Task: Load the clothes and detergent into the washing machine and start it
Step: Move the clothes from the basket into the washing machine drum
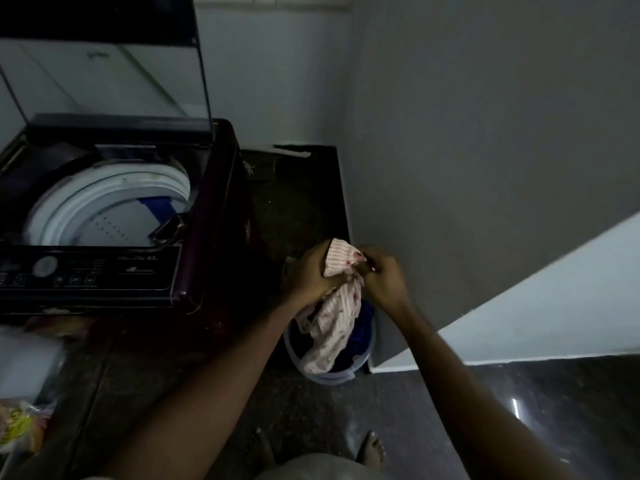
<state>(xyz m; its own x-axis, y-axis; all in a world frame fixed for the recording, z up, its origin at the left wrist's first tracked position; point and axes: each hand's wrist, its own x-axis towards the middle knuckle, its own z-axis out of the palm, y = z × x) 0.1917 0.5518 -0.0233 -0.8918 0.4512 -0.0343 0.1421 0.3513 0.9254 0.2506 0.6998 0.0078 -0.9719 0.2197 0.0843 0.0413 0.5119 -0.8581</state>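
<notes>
A top-loading washing machine (194, 216) stands at the left with its lid raised and its white drum (114, 209) showing. To its right, on the dark floor, a pale bucket (363, 367) holds clothes, among them something blue (363, 327). My left hand (313, 271) and my right hand (384, 278) both grip a pink-and-white striped garment (334, 323) above the bucket; its lower part hangs down into the bucket. A yellow packet (17, 427), possibly detergent, lies at the lower left.
The machine's control panel (86, 268) faces me along its front edge. A grey wall (485, 168) rises at the right, close behind the bucket. A white object (27, 362) sits at the left near the packet. My bare feet (374, 448) are on the glossy dark floor.
</notes>
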